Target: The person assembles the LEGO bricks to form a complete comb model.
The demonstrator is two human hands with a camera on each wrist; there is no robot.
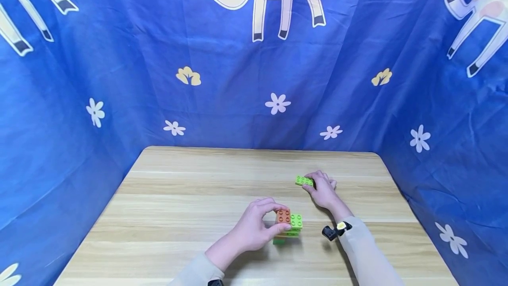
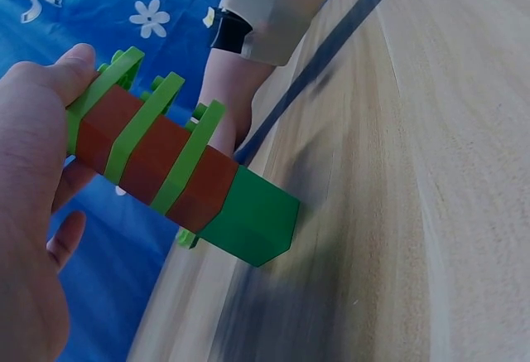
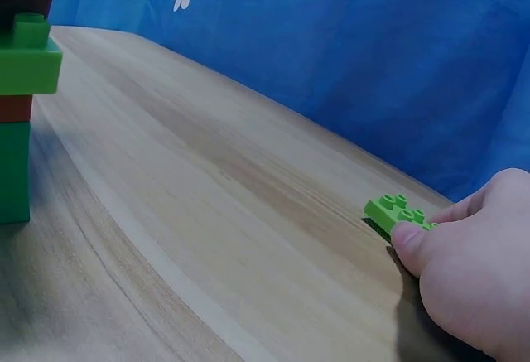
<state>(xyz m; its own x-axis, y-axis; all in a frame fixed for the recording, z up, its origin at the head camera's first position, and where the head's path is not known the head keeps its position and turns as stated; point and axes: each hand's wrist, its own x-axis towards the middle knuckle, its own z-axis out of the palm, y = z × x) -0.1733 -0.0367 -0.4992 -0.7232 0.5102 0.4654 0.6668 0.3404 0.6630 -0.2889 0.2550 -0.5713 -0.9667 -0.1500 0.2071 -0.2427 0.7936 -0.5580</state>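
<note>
In the head view my left hand (image 1: 255, 226) grips the top of a stack of toy building bricks, thumb on the near side and fingers on the far side. A brown brick (image 1: 283, 216) tops that stack. Brown bricks alternate with thin light green bricks (image 2: 147, 123) below it, down to a dark green brick (image 2: 252, 217) at the base. Farther off and to the right, my right hand (image 1: 323, 192) pinches a loose light green brick (image 1: 304, 181) by its right end. Its studs face up, close to the table surface.
Both hands work over a pale wood-grain table (image 1: 178, 189). Blue curtains (image 1: 222, 114) with printed flowers and animals surround its back and sides. A black wrist camera (image 1: 329, 233) sits on the right wrist, to the right of the stack.
</note>
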